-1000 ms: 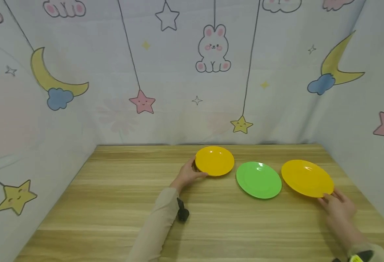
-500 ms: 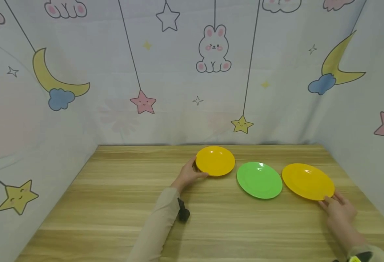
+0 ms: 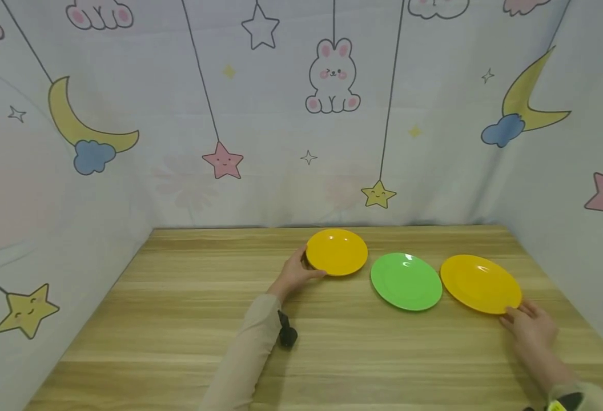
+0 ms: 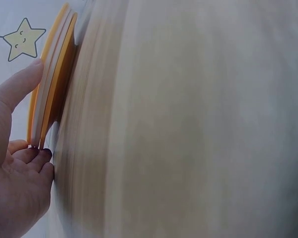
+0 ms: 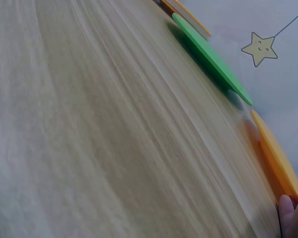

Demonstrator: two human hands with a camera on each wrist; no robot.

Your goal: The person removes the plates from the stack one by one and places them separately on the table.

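Observation:
In the head view, a small yellow plate (image 3: 337, 252) lies at the back of the table. The left wrist view shows it topping a stack of plates (image 4: 52, 74) with a paler layer between. My left hand (image 3: 293, 275) grips the stack's rim, thumb at the front, fingers round the left side. A green plate (image 3: 406, 282) lies to its right, touched by neither hand. Farther right is a larger yellow plate (image 3: 480, 284). My right hand (image 3: 531, 326) pinches its near right rim, thumb on the edge, other fingers partly hidden beneath.
The wood-grain table (image 3: 188, 342) ends at a printed cloth backdrop (image 3: 260, 103) behind the plates. Cloth walls also stand at both sides. A black wrist device (image 3: 287, 335) sits on the left sleeve.
My right hand has lowered the larger yellow plate slightly toward the table, mostly in the first half second. The left hand, stack and green plate have stayed in place.

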